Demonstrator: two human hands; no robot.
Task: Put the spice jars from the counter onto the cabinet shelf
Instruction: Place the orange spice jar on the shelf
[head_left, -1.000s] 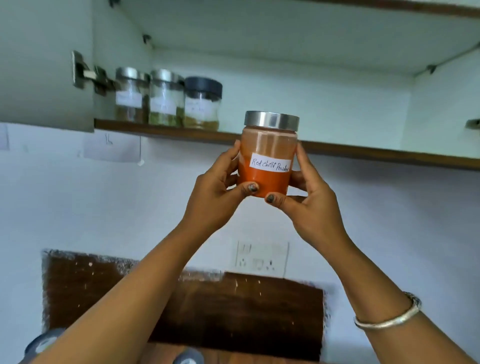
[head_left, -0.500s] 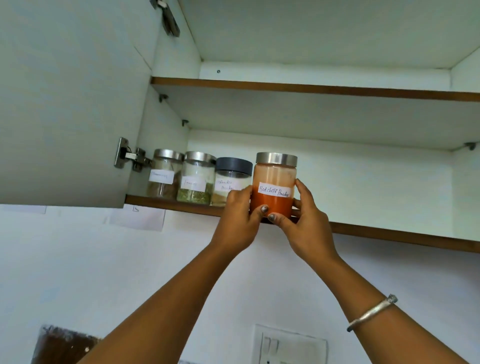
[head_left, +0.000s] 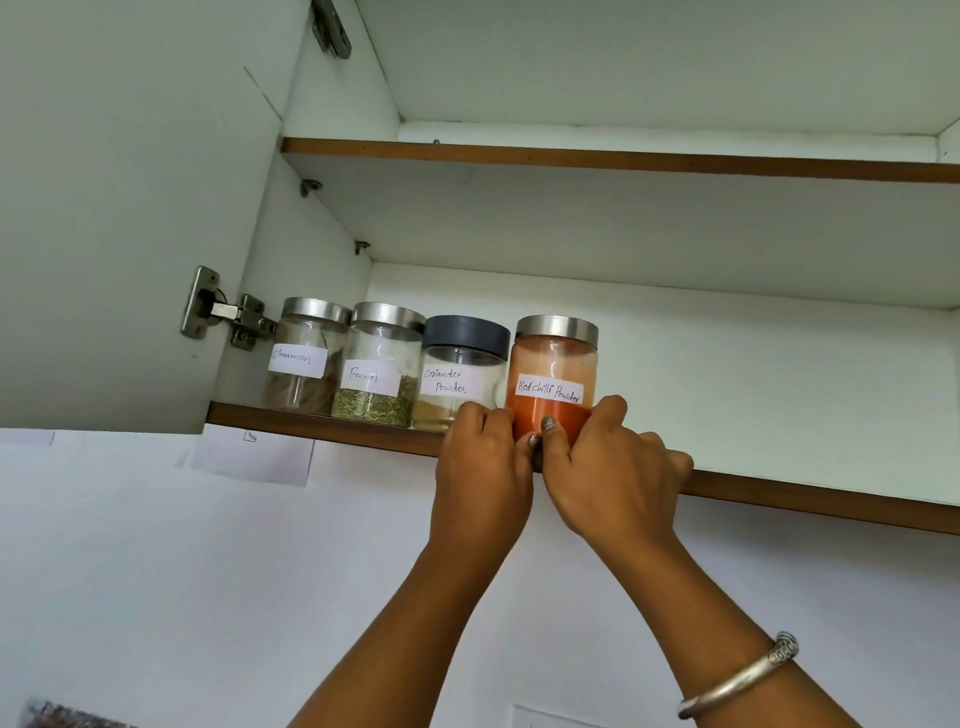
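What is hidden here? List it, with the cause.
Head view:
Base of the steel-lidded glass jar of red chilli powder: covered by the left hand and right hand, so whether it rests on the brown-edged white shelf is unclear.
Shelf's right end: cut off by the frame edge.
Dark patch, bottom left: blurred, cut off.

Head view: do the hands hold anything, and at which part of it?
The left hand and the right hand both hold the chilli jar at its lower part, one on each side, thumbs in front.
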